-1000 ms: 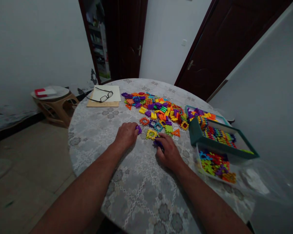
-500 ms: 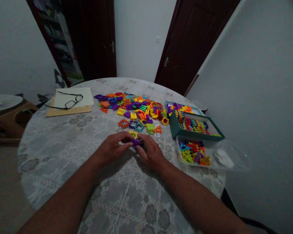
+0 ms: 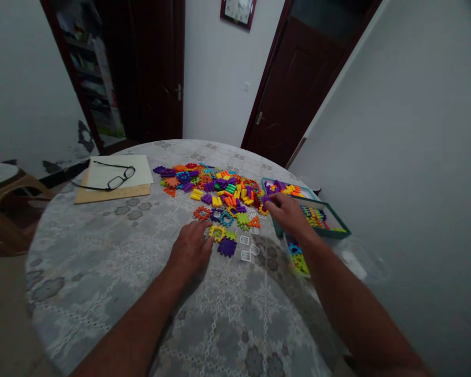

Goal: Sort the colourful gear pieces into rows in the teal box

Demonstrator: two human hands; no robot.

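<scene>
The left hand (image 3: 190, 252) lies palm down on the tabletop (image 3: 102, 262), fingers loose and gripping nothing, tips touching a yellow frame piece (image 3: 217, 232). A purple square piece (image 3: 227, 246) lies just beside it. The right hand (image 3: 289, 213) reaches the pile of coloured pieces (image 3: 220, 186) beside the teal box (image 3: 335, 232); I cannot tell whether it grips one.

Left hand (image 3: 190, 251) flat, right hand (image 3: 286, 212) forward.
</scene>
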